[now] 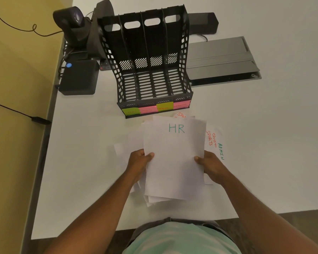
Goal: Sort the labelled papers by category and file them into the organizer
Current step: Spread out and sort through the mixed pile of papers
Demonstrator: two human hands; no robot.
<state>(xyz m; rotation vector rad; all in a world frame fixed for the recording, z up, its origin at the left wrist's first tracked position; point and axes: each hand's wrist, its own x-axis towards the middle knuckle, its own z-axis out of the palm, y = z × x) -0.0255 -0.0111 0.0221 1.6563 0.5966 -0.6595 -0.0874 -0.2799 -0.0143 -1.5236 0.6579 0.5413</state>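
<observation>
Your left hand (140, 160) and right hand (208, 165): fingers curled, thumbs on top, gripping the paper stack (174, 162) by its side edges, top sheet marked "HR". Stack: held above the table (264, 143), near the black four-slot organizer (151, 70). Loose papers (215, 142): beneath, beside it.

One view only, head-worn, looking forward and steeply down over the person's own chest and forearms. It sits close above the near edge of the white rectangular worktop (92, 162), with the two hands (140, 162) just below frame centre. Facing away from the body, it takes in the black slotted plastic file organizer (151, 70) near the top. The wide-angle lens bends the worktop edges outward. No second view shares the scene.
</observation>
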